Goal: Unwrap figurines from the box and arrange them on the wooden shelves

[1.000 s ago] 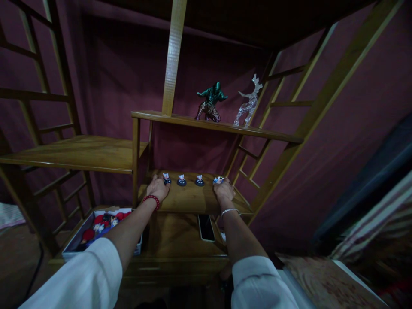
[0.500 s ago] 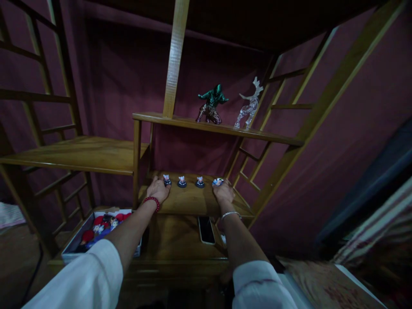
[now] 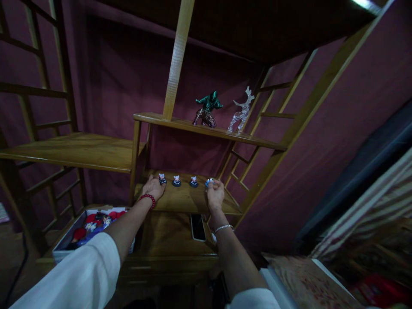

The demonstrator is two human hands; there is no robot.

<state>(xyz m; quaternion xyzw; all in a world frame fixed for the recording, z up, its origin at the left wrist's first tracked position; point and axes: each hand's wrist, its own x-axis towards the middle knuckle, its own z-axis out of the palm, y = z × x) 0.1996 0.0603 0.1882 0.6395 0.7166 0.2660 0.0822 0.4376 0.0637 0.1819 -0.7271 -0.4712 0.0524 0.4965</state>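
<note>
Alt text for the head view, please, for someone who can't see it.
Both hands reach to a low wooden shelf holding a row of four small figurines: the left hand touches the leftmost figurine, the right hand the rightmost figurine. Above stand a green figure and a clear deer.

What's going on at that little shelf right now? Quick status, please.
Left hand touching the leftmost small figure. Right hand pinching the rightmost figure. Two figures stand between, clear of both hands.

A single head-worn camera looks forward and down along both arms, at arm's length from a wooden shelf point(image 3: 186, 199).
</note>
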